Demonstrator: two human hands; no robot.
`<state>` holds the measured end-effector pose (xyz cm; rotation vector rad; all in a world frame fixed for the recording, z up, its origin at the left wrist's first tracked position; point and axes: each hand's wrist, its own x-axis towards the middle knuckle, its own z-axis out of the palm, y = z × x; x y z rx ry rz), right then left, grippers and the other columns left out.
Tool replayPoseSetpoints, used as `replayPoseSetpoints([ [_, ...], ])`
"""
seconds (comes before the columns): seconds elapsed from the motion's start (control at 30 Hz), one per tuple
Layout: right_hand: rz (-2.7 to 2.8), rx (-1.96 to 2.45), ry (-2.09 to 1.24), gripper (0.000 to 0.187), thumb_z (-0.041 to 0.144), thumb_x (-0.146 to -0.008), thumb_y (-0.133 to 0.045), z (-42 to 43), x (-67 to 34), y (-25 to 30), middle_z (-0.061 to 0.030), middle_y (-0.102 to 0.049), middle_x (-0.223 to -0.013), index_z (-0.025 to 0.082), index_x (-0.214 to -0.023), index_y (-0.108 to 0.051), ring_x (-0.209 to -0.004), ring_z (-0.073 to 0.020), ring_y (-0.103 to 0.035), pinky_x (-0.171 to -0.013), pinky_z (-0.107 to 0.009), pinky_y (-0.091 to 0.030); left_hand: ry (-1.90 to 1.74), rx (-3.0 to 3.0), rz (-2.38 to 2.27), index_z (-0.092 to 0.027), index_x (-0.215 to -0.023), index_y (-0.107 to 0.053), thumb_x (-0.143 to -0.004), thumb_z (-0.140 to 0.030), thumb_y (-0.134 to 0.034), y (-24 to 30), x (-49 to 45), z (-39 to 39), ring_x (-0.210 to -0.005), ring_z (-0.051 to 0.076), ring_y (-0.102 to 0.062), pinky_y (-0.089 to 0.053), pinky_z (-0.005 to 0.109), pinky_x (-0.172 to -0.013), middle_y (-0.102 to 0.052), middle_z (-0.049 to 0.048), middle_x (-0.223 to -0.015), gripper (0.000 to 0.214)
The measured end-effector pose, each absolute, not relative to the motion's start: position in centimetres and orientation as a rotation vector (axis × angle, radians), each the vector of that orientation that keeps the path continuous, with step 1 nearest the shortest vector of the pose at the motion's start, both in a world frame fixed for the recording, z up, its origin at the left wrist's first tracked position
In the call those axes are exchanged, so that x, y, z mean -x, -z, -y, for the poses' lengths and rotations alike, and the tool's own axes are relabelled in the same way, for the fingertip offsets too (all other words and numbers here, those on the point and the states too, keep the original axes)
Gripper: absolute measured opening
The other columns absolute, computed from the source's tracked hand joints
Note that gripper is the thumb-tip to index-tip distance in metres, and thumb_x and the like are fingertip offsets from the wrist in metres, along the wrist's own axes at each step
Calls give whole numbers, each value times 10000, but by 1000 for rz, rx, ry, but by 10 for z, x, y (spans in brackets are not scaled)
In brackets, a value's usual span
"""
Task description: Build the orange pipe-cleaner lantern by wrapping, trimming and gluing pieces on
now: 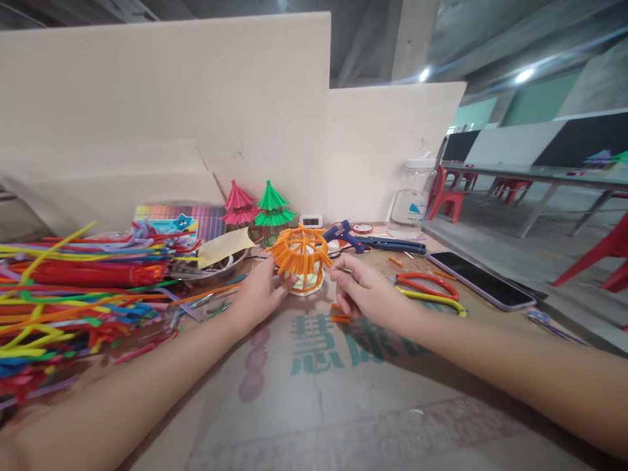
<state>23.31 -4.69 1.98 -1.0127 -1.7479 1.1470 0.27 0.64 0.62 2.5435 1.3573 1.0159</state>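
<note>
An orange pavilion model [297, 263] made of pipe cleaners stands on a pale base, its roof ringed with short slanting strips. My left hand [260, 292] grips it from the left, thumb low by the base and fingers partly hidden behind the roof. On the right side, my right hand [362, 285] has its fingertips pinched together close to the roof's edge. What sits between those fingertips is too small to make out. Short orange pipe cleaner pieces [341, 318] lie on the cardboard just beneath my right hand.
Left: a heap of coloured pipe cleaners [93, 275]. Behind: pink [240, 204] and green [269, 208] pavilion models and a small digital clock [311, 221]. Right: a blue glue gun [345, 235], red-and-yellow-handled pliers [432, 290], a phone [481, 280], a clear bottle [411, 199].
</note>
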Motion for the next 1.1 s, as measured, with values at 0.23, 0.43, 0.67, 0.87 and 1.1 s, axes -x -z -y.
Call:
replayPoseSetpoints([
  [0.23, 1486, 865, -1428, 197, 341, -877, -607, 48, -226, -23, -3, -705, -738, 196, -903, -476, -572, -110, -645, -560, -241, -509, -1021, -2531, -1349, -162, -1220, -506, -891, -419, -526, -7, -3, -5, -1172, 301, -587, -467, 463, -993, -627, 144, -1245, 418],
  [0.43, 1390, 881, -1451, 347, 496, -825, -653, 52, -220, -22, -45, -715, -695, 162, -769, -576, -550, -120, -645, -554, -261, -525, -1006, -2557, -1372, -160, -1177, -537, -885, -434, -526, -7, -3, -3, -1164, 319, -592, -480, 465, -974, -635, 154, -1226, 400],
  [0.67, 1524, 942, -1201, 294, 439, -915, -515, 50, -215, -27, 6, -644, -599, 184, -776, -560, -503, -107, -600, -506, -225, -492, -1023, -2591, -1375, -166, -1178, -543, -884, -409, -526, -7, -4, -2, -1140, 309, -606, -500, 440, -949, -647, 137, -1202, 382],
  [0.87, 1654, 1058, -1008, 314, 366, -947, -441, 50, -213, -25, 32, -579, -537, 202, -695, -530, -444, -102, -547, -468, -216, -458, -1017, -2612, -1364, -150, -1171, -543, -886, -426, -517, -6, -3, -2, -1124, 320, -608, -495, 469, -946, -648, 150, -1185, 397],
  [1.1, 1704, 1062, -999, 329, 366, -944, -436, 45, -212, -21, 29, -580, -530, 207, -668, -518, -437, -103, -555, -459, -215, -455, -1019, -2619, -1350, -150, -1187, -540, -896, -456, -504, -6, -2, -2, -1140, 322, -600, -489, 471, -953, -640, 155, -1207, 423],
])
